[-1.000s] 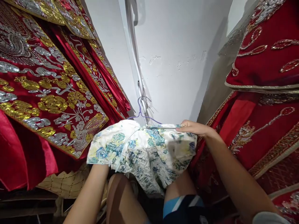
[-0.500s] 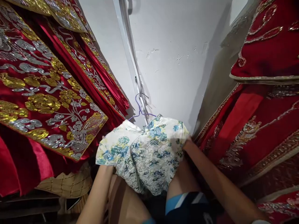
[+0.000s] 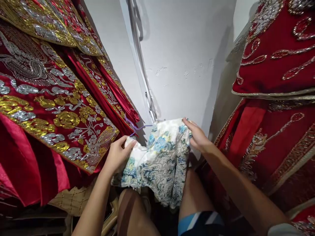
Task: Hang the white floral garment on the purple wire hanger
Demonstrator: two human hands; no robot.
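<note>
A white dress with blue and green flowers (image 3: 159, 160) hangs in front of me on a thin purple wire hanger (image 3: 134, 128). My left hand (image 3: 118, 154) is closed on the dress's left shoulder, just below the hanger. My right hand (image 3: 197, 136) grips the dress's right shoulder with curled fingers. The cloth bunches between both hands and drapes down over my knees. The hanger's hook is hidden against the red clothes on the left.
Red garments with gold and silver embroidery (image 3: 49, 98) hang close on the left. More red embroidered garments (image 3: 275, 108) hang on the right. A white wall (image 3: 182, 55) with a corner strip (image 3: 137, 65) stands straight ahead. A woven tan thing (image 3: 71, 200) lies low on the left.
My left hand came out from under the dress and took its left shoulder. My right hand rose to the right shoulder. The hanger swung left and the dress bunched narrower.
</note>
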